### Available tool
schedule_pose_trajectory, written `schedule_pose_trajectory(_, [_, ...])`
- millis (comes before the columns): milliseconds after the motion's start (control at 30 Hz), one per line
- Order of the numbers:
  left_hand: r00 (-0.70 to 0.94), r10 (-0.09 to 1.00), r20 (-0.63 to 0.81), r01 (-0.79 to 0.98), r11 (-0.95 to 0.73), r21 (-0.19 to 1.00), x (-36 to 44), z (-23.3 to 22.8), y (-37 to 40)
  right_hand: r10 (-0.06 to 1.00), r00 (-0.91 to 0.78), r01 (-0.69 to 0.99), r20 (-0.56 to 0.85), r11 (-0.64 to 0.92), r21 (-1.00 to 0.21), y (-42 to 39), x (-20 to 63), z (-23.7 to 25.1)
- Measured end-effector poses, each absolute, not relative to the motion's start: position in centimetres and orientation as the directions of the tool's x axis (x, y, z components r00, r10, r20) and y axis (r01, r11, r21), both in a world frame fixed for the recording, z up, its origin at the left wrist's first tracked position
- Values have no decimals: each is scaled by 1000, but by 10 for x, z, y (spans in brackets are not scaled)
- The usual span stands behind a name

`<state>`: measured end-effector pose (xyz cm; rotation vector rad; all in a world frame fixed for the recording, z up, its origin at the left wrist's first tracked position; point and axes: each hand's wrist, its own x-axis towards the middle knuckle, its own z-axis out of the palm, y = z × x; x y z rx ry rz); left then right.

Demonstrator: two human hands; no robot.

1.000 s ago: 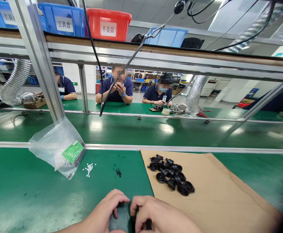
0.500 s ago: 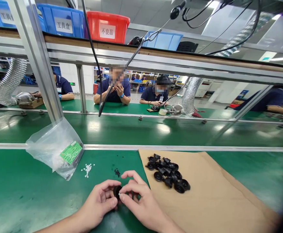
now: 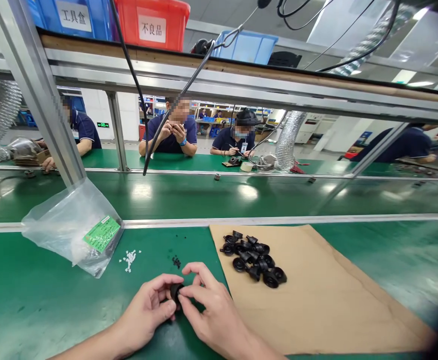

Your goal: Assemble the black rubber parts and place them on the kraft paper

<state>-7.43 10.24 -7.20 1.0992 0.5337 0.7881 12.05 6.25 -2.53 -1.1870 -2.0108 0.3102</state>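
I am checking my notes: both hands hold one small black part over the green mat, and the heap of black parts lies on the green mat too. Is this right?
Not quite. In the head view the heap of black parts lies on the brown cardboard, not on the green mat. The rest holds: the left hand and right hand hold one small black part over the mat.

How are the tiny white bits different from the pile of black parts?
The tiny white bits lie on the green table; the pile of black parts sits on brown cardboard. The white bits are far smaller. The black parts look round and ring-like; the white bits' shape is too small to tell. Both are loose heaps.
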Motion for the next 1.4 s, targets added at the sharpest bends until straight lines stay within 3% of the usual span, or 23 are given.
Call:
schedule_pose_trajectory(467, [626, 779, -31, -256, 243, 936, -74, -66, 103, 843, -310, 719, 440, 511, -471, 61, 120, -32])
schedule_pose_trajectory(733, [603, 796, -53, -209, 222, 952, -73, -68, 100, 813, -306, 726, 495, 536, -431, 65, 116, -32])
schedule_pose_trajectory(867, [540, 840, -50, -165, 165, 972, -75, -66, 98, 812, -232, 660, 536, 536, -527, 66, 123, -23])
schedule_pose_trajectory(1000, [542, 840, -23, -197, 153, 968, -77, -68, 97, 901, -204, 613, 384, 423, -667, 68, 127, -17])
schedule_pose_trajectory(1133, [515, 856, -46, -138, 136, 981, -76, -70, 97, 924, -218, 603, 313, 380, -701, 71, 126, -22])
schedule_pose_trajectory(1233, [434, 900, -41, 11, 41, 999, -74, -66, 98, 942, -178, 609, 285, 333, -720, 73, 123, -28])
schedule_pose_trajectory(1400, [404, 913, 50, 152, -121, 981, -74, -55, 100, 936, -185, 666, 299, 343, -662, 73, 119, -34])
